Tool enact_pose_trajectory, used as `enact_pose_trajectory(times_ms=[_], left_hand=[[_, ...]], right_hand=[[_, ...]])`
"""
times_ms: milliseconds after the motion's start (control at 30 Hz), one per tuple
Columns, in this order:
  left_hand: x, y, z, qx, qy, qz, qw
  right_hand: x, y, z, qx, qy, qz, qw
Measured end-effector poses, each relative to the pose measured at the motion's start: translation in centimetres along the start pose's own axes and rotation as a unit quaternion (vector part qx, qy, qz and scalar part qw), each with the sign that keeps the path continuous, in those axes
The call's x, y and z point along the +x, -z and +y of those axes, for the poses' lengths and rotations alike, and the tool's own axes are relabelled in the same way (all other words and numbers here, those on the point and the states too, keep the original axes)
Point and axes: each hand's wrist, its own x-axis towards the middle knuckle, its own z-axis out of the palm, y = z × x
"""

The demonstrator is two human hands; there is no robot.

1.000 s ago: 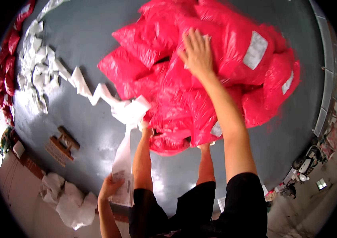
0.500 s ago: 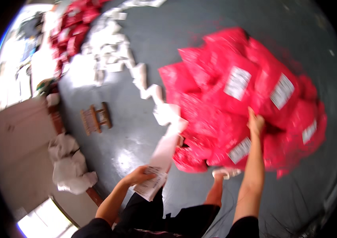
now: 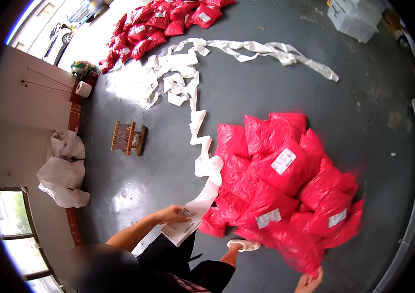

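My left hand [image 3: 171, 215] grips the end of a long white strip of labels [image 3: 202, 161], which zigzags away across the grey floor [image 3: 266, 83]. At the bottom edge, my right hand [image 3: 309, 282] is closed on the corner of a pink plastic mailer bag [image 3: 295, 249], which looks blurred. That bag lies at the near side of a pile of pink mailer bags [image 3: 285, 180], several of them with white labels. My sandalled foot [image 3: 242, 245] stands against the pile's near edge.
A second heap of pink bags [image 3: 153, 24] lies far left by the doorway. Loose white backing paper [image 3: 261, 49] trails across the floor. A small wooden stool [image 3: 128, 138] and white sacks [image 3: 63, 171] sit by the left wall, and clear bins [image 3: 356, 17] at the far right.
My right hand has come down from the top of the pile to its near edge, now gripping a bag. The view has swung, and my left hand still holds the label strip.
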Motion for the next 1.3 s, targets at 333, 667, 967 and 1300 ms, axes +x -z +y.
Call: enact_pose_trajectory(times_ms=[333,667,967,1300], left_hand=[[-5.9,10.9,-5.1,-0.285,-0.004,0.140,0.948],[-2.7,8.5,-1.4,-0.224,-0.035,0.109,0.968],[1.0,-8.2,-1.9,-0.163,-0.002,0.075,0.984],[2.7,-7.9,-1.9,-0.022,0.105,0.127,0.986]], right_hand=[[-15.8,-29.1,4.2,-0.136,0.176,-0.211,0.952],[-23.7,-38.8,-0.7,-0.104,0.366,-0.668,0.640],[31.9,-2.5,16.9,-0.383,0.212,0.195,0.878],[38.0,0.6,8.3,-0.520,0.413,0.165,0.729]])
